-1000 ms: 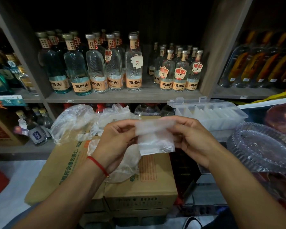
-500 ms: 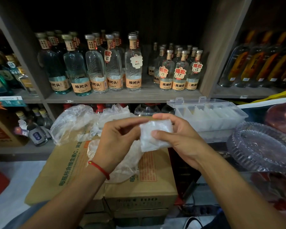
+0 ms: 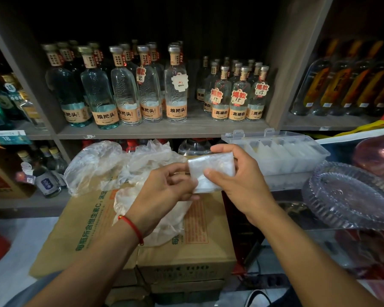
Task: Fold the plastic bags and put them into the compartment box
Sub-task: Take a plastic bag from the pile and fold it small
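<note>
Behind cardboard box [image 3: 177,244] — bottle shelves [image 3: 160,130], seemingly wooden.

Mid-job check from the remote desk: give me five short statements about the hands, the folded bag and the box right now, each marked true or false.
1. The right hand pinches the folded plastic bag. True.
2. The folded bag already lies in the compartment box. False: it is held in the air, left of the box.
3. The box lid is closed. False: it stands open.
4. Loose unfolded bags lie on the cardboard carton. True.
5. The left hand holds a bottle. False: its fingers meet the folded bag's left edge.
</note>
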Demonstrator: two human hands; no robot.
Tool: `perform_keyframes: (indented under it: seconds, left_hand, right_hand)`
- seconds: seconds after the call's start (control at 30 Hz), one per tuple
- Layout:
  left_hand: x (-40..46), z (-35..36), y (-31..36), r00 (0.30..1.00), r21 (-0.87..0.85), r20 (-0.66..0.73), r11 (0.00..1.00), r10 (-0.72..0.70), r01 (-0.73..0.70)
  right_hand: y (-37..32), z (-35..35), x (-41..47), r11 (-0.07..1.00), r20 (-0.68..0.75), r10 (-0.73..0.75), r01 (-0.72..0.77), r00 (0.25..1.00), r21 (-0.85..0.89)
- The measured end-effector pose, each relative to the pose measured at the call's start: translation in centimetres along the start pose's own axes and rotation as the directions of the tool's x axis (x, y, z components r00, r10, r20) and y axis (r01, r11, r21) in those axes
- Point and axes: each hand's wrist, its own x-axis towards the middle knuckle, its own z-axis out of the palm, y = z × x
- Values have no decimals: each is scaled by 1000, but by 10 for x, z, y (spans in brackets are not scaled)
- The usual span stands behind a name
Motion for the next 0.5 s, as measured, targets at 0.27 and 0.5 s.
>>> perform_keyframes:
  seconds: [0.27, 0.5]
  left_hand:
    - [8, 20, -10, 899, 214, -328, 950, 289, -227]
    - [9, 27, -14, 823, 501, -352, 832, 447, -237]
  right_hand:
    - [-4, 17, -2, 999, 11, 45, -45, 999, 11]
    - [0, 46, -4, 926, -47, 301, -280, 953, 252]
